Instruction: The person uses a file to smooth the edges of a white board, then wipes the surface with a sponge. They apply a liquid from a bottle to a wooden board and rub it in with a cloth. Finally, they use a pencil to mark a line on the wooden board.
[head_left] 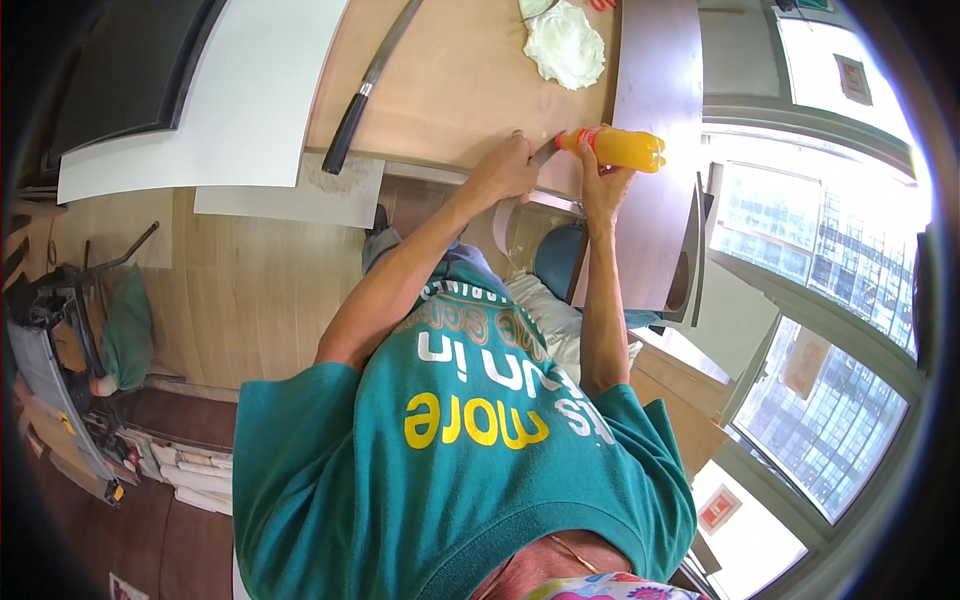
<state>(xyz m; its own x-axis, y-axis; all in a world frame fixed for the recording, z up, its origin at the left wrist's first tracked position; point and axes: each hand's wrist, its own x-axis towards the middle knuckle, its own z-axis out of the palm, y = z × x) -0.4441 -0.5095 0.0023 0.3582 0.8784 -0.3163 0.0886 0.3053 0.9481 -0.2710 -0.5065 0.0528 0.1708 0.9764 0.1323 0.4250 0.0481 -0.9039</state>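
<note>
My right hand [603, 190] is closed around a bottle of orange drink [628, 150], which lies on its side in the air with its red cap toward my left hand. My left hand [507, 170] is closed on a small knife [546, 151], its handle hidden in the fist. The short grey blade reaches the cap end of the bottle; whether it cuts in cannot be made out. Both hands are at the near edge of a light-brown wooden tabletop [450, 100]. On that top, to the left, lies a long black-handled knife [347, 130], its handle end over the edge.
A crumpled white bundle [565, 45] lies at the far side of the tabletop. White sheets [230, 100] and a black flat panel [130, 75] are at the left. A brown board [655, 60] runs along the right, by tall windows [820, 400]. A blue round object [556, 262] stands below.
</note>
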